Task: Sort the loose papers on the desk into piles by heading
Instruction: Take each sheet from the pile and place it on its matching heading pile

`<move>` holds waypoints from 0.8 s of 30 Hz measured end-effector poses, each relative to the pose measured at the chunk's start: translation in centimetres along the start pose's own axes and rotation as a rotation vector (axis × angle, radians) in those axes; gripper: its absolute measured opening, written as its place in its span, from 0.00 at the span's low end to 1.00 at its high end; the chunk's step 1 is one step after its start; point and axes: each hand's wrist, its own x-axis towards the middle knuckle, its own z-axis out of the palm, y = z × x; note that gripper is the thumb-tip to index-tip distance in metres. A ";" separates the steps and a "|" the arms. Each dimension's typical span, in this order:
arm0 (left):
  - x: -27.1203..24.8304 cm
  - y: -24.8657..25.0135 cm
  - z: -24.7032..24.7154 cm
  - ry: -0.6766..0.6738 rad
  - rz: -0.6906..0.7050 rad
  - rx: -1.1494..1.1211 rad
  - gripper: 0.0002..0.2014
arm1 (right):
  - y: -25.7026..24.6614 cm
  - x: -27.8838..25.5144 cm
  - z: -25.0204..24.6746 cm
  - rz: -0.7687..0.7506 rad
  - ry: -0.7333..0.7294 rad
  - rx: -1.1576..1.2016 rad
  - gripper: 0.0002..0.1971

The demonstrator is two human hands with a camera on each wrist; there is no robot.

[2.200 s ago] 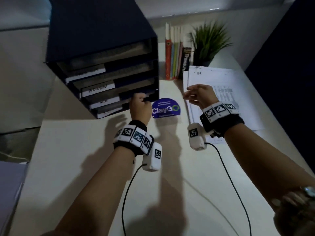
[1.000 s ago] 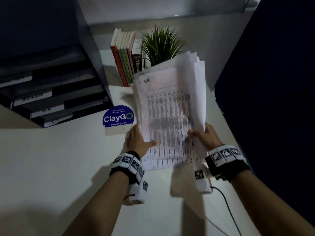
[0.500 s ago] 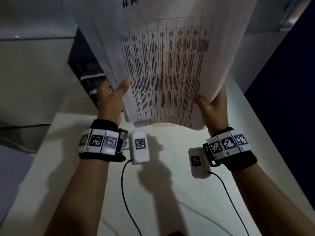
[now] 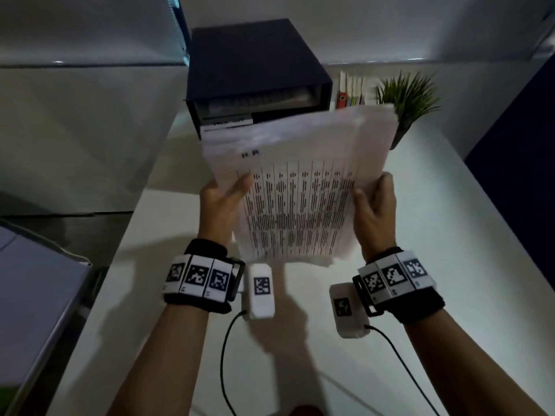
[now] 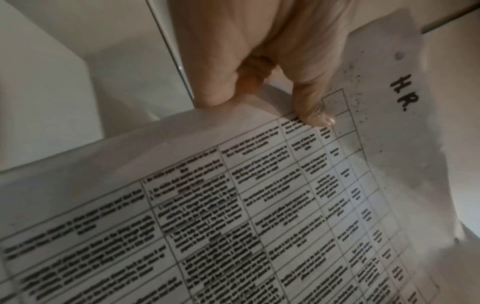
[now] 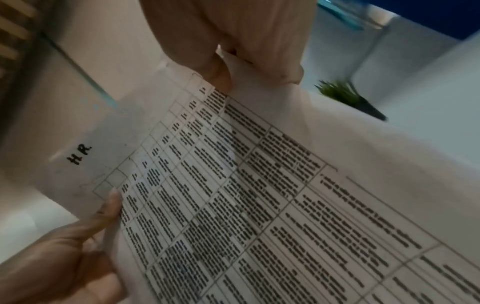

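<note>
Nearest, at 6 o'clock, two forearms with tagged wristbands, cables trailing over the white desk (image 4: 450, 235). Just beyond, left hand (image 4: 220, 202) at 10 o'clock of the stack of papers (image 4: 300, 187), thumb pressed on the top sheet, fingers curled behind it; right hand (image 4: 375, 208) at 3 o'clock of the stack, thumb in front, fingers behind, pinching the edge. Stack held up off the desk between both hands, tilted back, top sheet a printed table headed "HR". Behind it at 12 o'clock, a dark tray cabinet (image 4: 255, 70). Farther, at 1 o'clock, a row of books (image 4: 351, 91) and a small green plant (image 4: 408, 94).
</note>
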 end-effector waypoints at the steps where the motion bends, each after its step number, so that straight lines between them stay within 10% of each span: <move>1: 0.3 0.7 -0.1 -0.004 0.027 -0.042 0.10 | -0.7 0.3 0.1 -0.040 0.015 0.018 0.09; 18: -2.2 -3.2 -2.2 -0.003 -0.218 0.154 0.03 | 2.0 -1.8 1.5 0.194 0.044 -0.051 0.12; 24: -2.1 -4.9 -2.1 0.153 -0.182 0.191 0.15 | 4.2 -2.6 1.2 0.289 -0.009 -0.143 0.07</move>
